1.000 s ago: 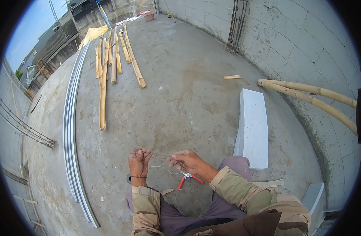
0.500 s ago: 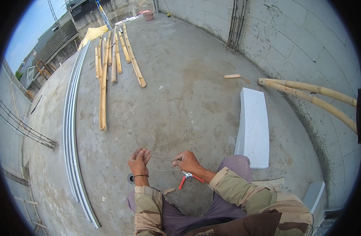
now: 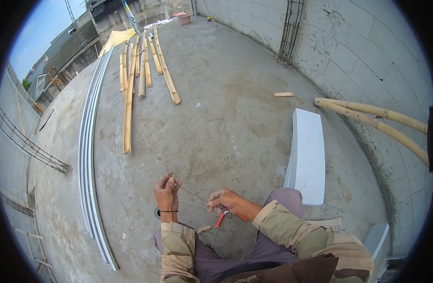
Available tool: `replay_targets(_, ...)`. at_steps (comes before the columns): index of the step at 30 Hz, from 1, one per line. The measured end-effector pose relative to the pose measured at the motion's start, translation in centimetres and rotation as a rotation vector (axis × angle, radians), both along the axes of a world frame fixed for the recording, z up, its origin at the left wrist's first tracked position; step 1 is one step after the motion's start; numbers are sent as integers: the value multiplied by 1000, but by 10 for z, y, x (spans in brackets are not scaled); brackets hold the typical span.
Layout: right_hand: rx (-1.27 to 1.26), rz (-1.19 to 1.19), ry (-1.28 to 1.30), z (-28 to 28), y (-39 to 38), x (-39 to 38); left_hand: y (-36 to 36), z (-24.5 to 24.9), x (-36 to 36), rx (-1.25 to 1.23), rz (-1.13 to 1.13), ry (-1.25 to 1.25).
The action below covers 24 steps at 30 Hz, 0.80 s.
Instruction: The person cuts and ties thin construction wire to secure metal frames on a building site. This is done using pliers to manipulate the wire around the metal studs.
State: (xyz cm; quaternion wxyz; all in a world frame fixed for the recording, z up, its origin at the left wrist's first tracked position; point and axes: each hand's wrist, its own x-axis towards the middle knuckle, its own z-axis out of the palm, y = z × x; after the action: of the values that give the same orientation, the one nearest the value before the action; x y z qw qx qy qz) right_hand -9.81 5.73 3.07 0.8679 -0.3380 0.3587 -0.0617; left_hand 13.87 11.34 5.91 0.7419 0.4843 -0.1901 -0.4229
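A thin wire (image 3: 194, 193) runs between my two hands over the concrete floor. My left hand (image 3: 168, 192) pinches one part of it between thumb and fingers. Fingers bent together, my right hand (image 3: 223, 200) grips the wire at the other side. A paler strand (image 3: 190, 203) sags below, between the hands. Red-handled pliers (image 3: 220, 220) lie on the floor just under my right hand, which hides part of them. Beside my left wrist sits a dark round roll (image 3: 157, 212), partly covered by the wrist.
White blocks (image 3: 308, 155) lie to my right, with bamboo poles (image 3: 377, 115) against the wall beyond. Split bamboo strips (image 3: 128, 118) and long metal profiles (image 3: 87, 155) stretch along the left. Rebar (image 3: 42, 155) sticks out at far left. A bucket (image 3: 184, 19) stands far back.
My right hand has turned and lowered slightly, now covering more of the pliers. My left fingers have closed upward into a pinch. The view has shifted slightly.
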Motion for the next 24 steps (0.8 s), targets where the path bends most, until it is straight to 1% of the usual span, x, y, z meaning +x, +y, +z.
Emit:
replay_targets(1, 0, 2, 0, -2, 1, 1, 0, 3, -2, -29, 49, -31)
replay_targets(2, -121, 28, 6, -1, 2, 2, -1, 7, -5, -58, 96, -63)
replay_targets(3, -242, 52, 11, 1, 2, 4, -1, 7, -8, -60, 96, -65)
replay_targets(4, -244, 50, 9, 2, 4, 4, -1, 5, -11, -10, 199, -132)
replay_targets(5, -605, 33, 185, 15, 8, 6, -2, 3, -12, 40, 304, -199)
replay_targets(6, -966, 15, 362, 23, 11, 7, -3, -1, -11, 39, 306, -201)
replay_targets(7, -968, 15, 358, 23, 13, 9, -6, -6, -10, 81, 343, -87)
replay_targets(8, -1092, -36, 445, 23, 17, 10, -9, -11, -9, 122, 378, 26)
replay_targets(9, -1215, -90, 534, 24, 19, 11, -10, -16, -8, 119, 380, 24)
replay_targets(11, -1186, -102, 540, 29, 20, 11, -11, -23, -7, 196, 424, 89)
replay_targets(12, -1153, -113, 551, 32, 20, 11, -12, -25, -8, 192, 426, 88)
replay_targets(13, -1157, -113, 548, 27, 19, 11, -13, -27, -10, 201, 462, 33)
replay_targets(14, -1149, -157, 479, 24, 19, 13, -14, -30, -10, 210, 499, -22)
replay_targets(15, -1139, -201, 410, 20, 19, 14, -14, -33, -7, 208, 501, -24)
replay_targets(16, -1141, -200, 407, 17, 19, 13, -13, -36, -5, 189, 499, -66)
replay_targets(18, -851, -104, 336, 21, 18, 11, -11, -32, -1, 170, 497, -108)
replay_targets(19, -852, -105, 335, 20, 16, 10, -9, -29, 3, 211, 371, -104)
replay_targets(20, -681, -113, 224, 15, 14, 7, -7, -24, 5, 251, 245, -99)
replay_targets(21, -509, -119, 115, 10, 12, 5, -5, -20, 5, 252, 247, -98)
replay_targets(22, -510, -117, 115, 6, 9, 2, -4, -16, 5, 196, 201, -82)
replay_targets(23, -391, -103, 48, 3, 6, 0, -4, -13, 5, 139, 155, -66)
replay_targets(24, -271, -89, -18, 1, 3, -1, -3, -11, 7, 138, 156, -66)
